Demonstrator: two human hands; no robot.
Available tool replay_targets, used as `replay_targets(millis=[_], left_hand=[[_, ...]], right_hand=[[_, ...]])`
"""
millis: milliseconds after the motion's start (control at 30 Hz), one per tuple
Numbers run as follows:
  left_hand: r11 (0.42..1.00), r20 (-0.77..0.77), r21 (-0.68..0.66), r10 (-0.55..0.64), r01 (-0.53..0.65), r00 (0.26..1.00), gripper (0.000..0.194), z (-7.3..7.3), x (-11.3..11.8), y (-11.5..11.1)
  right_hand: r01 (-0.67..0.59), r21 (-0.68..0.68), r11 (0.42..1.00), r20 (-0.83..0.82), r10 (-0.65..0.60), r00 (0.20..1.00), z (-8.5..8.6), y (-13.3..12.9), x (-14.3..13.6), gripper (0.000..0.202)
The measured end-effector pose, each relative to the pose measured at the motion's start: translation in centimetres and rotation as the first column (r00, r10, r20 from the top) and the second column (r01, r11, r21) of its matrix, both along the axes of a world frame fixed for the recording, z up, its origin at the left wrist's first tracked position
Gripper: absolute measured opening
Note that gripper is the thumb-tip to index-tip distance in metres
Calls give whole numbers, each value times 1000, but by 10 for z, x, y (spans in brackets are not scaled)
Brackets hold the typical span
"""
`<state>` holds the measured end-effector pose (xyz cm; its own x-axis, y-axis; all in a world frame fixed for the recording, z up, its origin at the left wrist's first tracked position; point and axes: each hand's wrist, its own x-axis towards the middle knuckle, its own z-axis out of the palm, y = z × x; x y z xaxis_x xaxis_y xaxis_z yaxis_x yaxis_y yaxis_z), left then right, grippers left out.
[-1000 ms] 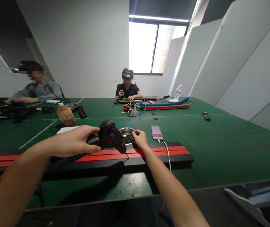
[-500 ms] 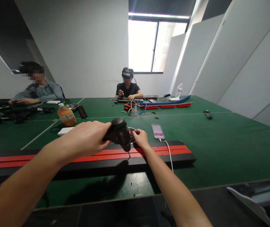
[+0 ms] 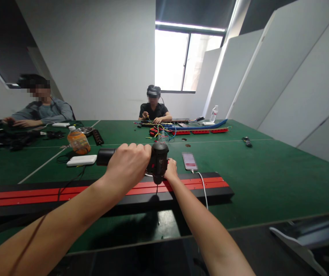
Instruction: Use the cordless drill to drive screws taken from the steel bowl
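My left hand (image 3: 129, 163) is wrapped round the handle of a black power drill (image 3: 160, 161), whose thin bit points down at the near side of a long black and red bar (image 3: 193, 184). My right hand (image 3: 171, 169) is just right of the drill, beyond the bar's red strip; the drill hides part of its fingers, and I cannot tell whether they hold anything. Behind the drill, only a bit of a round dish's rim (image 3: 148, 174) shows.
A phone (image 3: 189, 161) with a white cable lies beyond the bar. To the left are a white power bank (image 3: 81, 160) and an orange bottle (image 3: 78, 142). Two people sit across the green table (image 3: 268, 176), near wires and red strips (image 3: 200, 132).
My left hand has moved right and turned the drill more upright, its handle now pointing left. My right hand is now partly behind the drill. The view has shifted slightly.
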<state>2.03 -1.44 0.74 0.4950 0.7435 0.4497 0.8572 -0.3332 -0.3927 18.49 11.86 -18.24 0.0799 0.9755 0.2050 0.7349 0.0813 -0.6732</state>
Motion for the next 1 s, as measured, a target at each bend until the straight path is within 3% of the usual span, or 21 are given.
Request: replay_targets(millis=[100, 333, 533, 700, 833, 933, 1000], left_hand=[[1000, 5, 5, 0, 0, 1000, 12, -1, 1, -3], [998, 43, -2, 56, -56, 997, 11, -4, -6, -1], [996, 61, -24, 81, -80, 995, 13, -6, -13, -6], [977, 70, -214, 38, -22, 997, 29, 1, -33, -9], [885, 146, -465, 62, 14, 987, 27, 6, -58, -6], [819, 319, -568, 131, 79, 939, 30, -1, -83, 4], [809, 465, -579, 225, 102, 856, 34, -15, -100, 14]], right_hand=[[32, -100, 994, 30, -29, 999, 6, -6, -3, 24], [-97, -192, 977, 206, 137, 969, 10, -5, -11, 55], [-69, -272, 960, 261, 143, 955, 12, 0, -15, 60], [-24, -290, 957, 264, 104, 959, 14, -2, -17, 53], [4, -267, 964, 236, 62, 970, 7, 3, -16, 34], [-14, -277, 961, 156, 59, 986, 2, 9, -12, 27], [-37, -261, 965, 99, 65, 993, -1, 12, -8, 26]])
